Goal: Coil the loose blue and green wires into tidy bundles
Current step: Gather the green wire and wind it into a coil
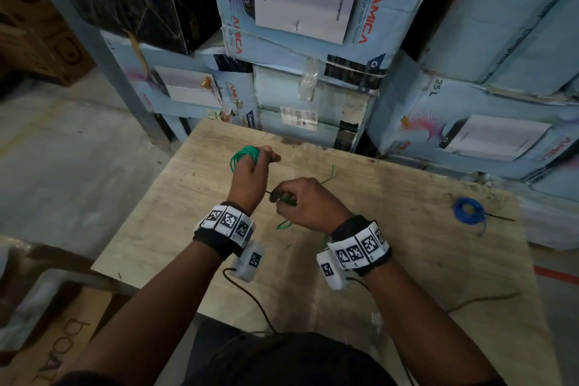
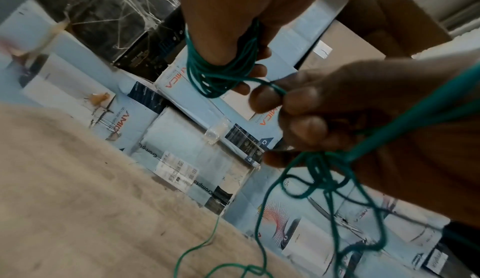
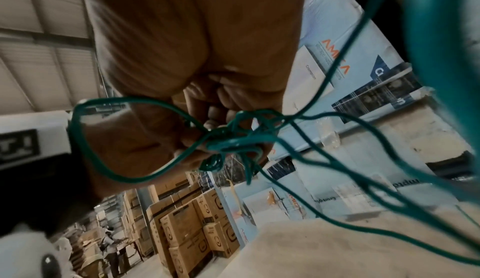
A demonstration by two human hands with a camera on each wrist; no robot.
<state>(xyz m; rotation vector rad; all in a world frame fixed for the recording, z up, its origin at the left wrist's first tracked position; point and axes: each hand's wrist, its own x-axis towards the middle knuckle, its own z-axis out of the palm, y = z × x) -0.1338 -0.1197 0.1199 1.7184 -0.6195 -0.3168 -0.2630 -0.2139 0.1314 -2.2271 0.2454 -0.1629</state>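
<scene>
The green wire point(image 1: 245, 155) is wound in several loops round the fingers of my left hand point(image 1: 255, 166), which is raised over the far middle of the plywood table point(image 1: 391, 260). The left wrist view shows that coil point(image 2: 221, 72) round the fingers. A strand runs from it to my right hand point(image 1: 289, 197), which pinches a knotted tangle of the green wire point(image 3: 228, 142). Loose green loops point(image 2: 324, 190) hang from the tangle to the table. The blue wire point(image 1: 468, 210) lies coiled near the table's right edge, away from both hands.
Stacked light-blue cartons point(image 1: 313, 88) stand close behind the table. A brown carton point(image 1: 40, 25) and grey floor point(image 1: 78, 166) are on the left. Black cables point(image 1: 250, 301) trail from my wrist cameras. A person point(image 3: 111, 247) stands far off among brown boxes.
</scene>
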